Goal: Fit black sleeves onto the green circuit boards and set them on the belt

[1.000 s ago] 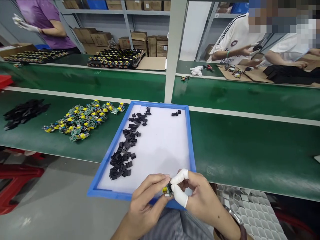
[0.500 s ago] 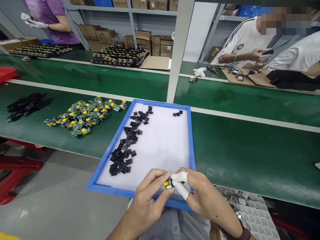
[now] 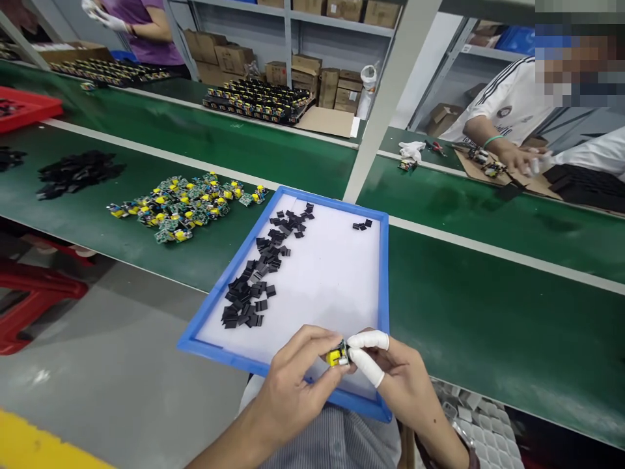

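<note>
My left hand (image 3: 295,384) and my right hand (image 3: 398,384) meet over the near edge of a blue-rimmed white tray (image 3: 288,194). Both pinch one small circuit board with a yellow part (image 3: 336,356). White finger cots cover my right thumb and forefinger. A long scatter of small black pieces (image 3: 261,270) lies along the tray's left side, and a few more black pieces (image 3: 362,225) sit near its far right corner. A heap of green and yellow circuit boards (image 3: 183,205) lies on the green belt (image 3: 463,306) left of the tray.
A pile of black parts (image 3: 78,172) and a red tray (image 3: 27,107) lie further left. Across the belt, a person in a white shirt (image 3: 508,111) handles parts on cardboard; a person in purple (image 3: 146,26) stands far left. A grey post (image 3: 385,98) rises behind the tray.
The view has swung right and tilted, so the tray looks more skewed. Both hands stay pinched on the small board, which sits slightly further right over the tray's near edge.
</note>
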`<state>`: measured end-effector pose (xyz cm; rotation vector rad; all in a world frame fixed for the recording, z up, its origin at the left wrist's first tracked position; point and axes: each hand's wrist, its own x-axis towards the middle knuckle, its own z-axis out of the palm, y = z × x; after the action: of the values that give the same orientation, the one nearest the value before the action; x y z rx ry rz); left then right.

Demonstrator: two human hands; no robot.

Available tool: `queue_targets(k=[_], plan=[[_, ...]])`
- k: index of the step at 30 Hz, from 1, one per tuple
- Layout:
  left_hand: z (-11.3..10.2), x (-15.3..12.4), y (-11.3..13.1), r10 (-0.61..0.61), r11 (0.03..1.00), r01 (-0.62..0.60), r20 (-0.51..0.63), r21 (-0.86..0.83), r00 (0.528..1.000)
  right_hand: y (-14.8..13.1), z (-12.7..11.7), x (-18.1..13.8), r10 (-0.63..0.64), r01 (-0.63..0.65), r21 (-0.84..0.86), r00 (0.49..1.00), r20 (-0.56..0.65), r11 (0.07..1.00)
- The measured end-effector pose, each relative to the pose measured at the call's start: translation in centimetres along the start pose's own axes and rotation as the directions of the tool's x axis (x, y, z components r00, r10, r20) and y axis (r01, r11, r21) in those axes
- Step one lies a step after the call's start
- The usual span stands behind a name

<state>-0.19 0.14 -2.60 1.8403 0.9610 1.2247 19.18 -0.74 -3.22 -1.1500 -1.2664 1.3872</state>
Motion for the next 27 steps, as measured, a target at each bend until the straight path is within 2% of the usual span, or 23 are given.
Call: queue_targets(k=[5,9,13,17,20,22,25,27], plan=[[0.0,-0.3,-0.2,0.001,1.000,-0.001,0.016,-0.018,1.000,-0.5,-0.2,0.2,-0.071,0.074,-0.066,0.996,0.054,0.995],[0.0,-0.6,-0.3,0.006,0.999,-0.005,0.038,-0.034,0.999,-0.5,-0.4,0.6,-0.035,0.045,-0.107,0.995,0.095,0.993],[0.1,-0.9,-0.2,-0.012,0.999,0.011,0.023,0.031,1.000,-0.5,-0.5,0.9,-0.052,0.071,-0.179,0.993,0.110,0.981],[0.2,-1.1,-0.3,0.006,1.000,-0.008,0.049,0.022,0.999,-0.6,-0.4,0.8,-0.026,0.049,-0.155,0.989,0.149,0.987],[0.2,-1.1,-0.4,0.015,0.998,-0.017,0.040,0.053,0.999,-0.6,-0.2,0.7,-0.100,0.121,-0.224,0.989,0.105,0.967],[0.3,-1.0,-0.4,0.027,0.997,-0.029,0.031,0.067,0.999,-0.5,-0.2,0.8,-0.058,0.071,-0.174,0.995,0.077,0.982],[0.2,-0.8,-0.4,0.050,0.998,-0.052,0.055,0.031,0.997,-0.1,-0.2,1.2,0.134,-0.142,0.063,0.983,0.125,0.988],[0.2,-0.8,-0.4,0.054,0.998,-0.054,0.065,0.011,0.996,0.2,-0.2,1.4,0.198,-0.223,0.176,0.969,0.151,0.959]])
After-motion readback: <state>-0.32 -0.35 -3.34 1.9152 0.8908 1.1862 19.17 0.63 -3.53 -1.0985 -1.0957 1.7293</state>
